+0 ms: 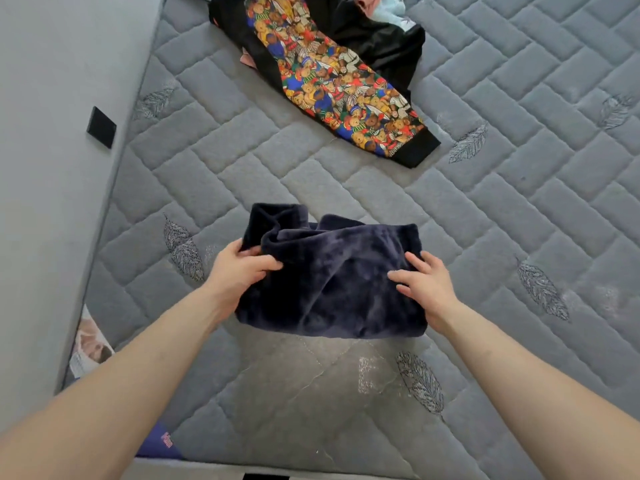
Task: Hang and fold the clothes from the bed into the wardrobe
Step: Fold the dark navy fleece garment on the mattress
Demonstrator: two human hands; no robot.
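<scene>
A dark navy plush garment, already folded into a thick, roughly rectangular bundle, lies on the grey quilted mattress near its front edge, directly before the person. The left hand grips the bundle's left edge, thumb on top and fingers curled round a raised fold, while the right hand rests on the right side with fingers spread and nearly straight, pressing rather than clasping. The upper left corner of the bundle stands up in a loose flap, and the top layer shows soft creases. The main risk, judged from this arrangement, is that the thick, slippery pile springs open when the bundle is lifted, since only one side is truly held; the loose flap would probably unroll first. A lift from the edges alone could also let the middle sag and spoil the fold before it reaches the wardrobe, which is not in view. Further back on the mattress lie a jacket with a bright teddy-bear print and black cuff, touching a heap of black clothing, both awaiting handling. A grey wall borders the bed on the left.
</scene>
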